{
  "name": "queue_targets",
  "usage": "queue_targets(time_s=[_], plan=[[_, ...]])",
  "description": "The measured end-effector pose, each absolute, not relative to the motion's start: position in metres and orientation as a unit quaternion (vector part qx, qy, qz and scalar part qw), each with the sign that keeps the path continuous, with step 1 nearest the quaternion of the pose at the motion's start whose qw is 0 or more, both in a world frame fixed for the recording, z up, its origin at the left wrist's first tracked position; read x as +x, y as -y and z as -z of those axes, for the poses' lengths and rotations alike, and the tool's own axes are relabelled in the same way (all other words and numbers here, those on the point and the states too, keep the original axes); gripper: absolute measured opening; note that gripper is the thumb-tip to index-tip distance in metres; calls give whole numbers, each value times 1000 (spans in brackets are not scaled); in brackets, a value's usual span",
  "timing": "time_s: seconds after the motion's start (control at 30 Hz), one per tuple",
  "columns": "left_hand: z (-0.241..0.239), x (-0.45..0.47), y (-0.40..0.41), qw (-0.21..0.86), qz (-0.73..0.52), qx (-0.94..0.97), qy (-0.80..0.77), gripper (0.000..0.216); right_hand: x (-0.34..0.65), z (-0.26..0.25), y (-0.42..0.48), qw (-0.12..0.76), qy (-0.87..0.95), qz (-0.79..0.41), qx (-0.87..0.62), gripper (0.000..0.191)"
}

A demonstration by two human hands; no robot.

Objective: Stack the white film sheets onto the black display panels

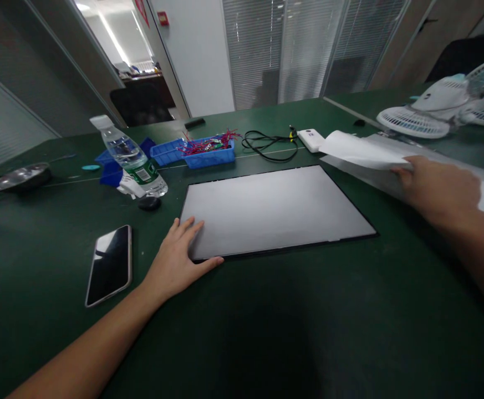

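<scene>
A flat panel (275,208) with a pale grey face and thin black border lies on the dark green table (266,332). My left hand (183,257) rests at its near left corner, fingers spread over the edge and thumb along the front border. Off to the right, my right hand (437,185) pinches a white sheet (360,151) between thumb and fingers. The sheet's left end curls up above another pale sheet (358,176) under it. Part of that lower sheet is hidden by my right hand and forearm.
Left of the panel lie a smartphone (109,266), a black mouse (149,203) and a tilted water bottle (136,160). Behind it are a blue tray (208,159) of red wires, a coiled black cable (270,147) and a white box (310,140). White fans (445,105) stand at far right.
</scene>
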State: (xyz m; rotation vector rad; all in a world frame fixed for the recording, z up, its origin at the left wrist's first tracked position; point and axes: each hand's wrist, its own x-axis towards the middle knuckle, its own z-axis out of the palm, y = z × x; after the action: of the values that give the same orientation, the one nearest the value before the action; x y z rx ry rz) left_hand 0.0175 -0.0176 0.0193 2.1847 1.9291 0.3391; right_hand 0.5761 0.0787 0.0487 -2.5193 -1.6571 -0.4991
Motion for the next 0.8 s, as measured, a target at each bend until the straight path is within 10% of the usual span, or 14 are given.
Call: queue_targets(time_s=[0.47,0.8], plan=[[-20,18,16,111,-115,736,-658,115,478,-34,-52,160,927,72,-331,50],[-20,17,17,110,-119,739,-654,111,483,-19,-58,158,930,1,-333,50]])
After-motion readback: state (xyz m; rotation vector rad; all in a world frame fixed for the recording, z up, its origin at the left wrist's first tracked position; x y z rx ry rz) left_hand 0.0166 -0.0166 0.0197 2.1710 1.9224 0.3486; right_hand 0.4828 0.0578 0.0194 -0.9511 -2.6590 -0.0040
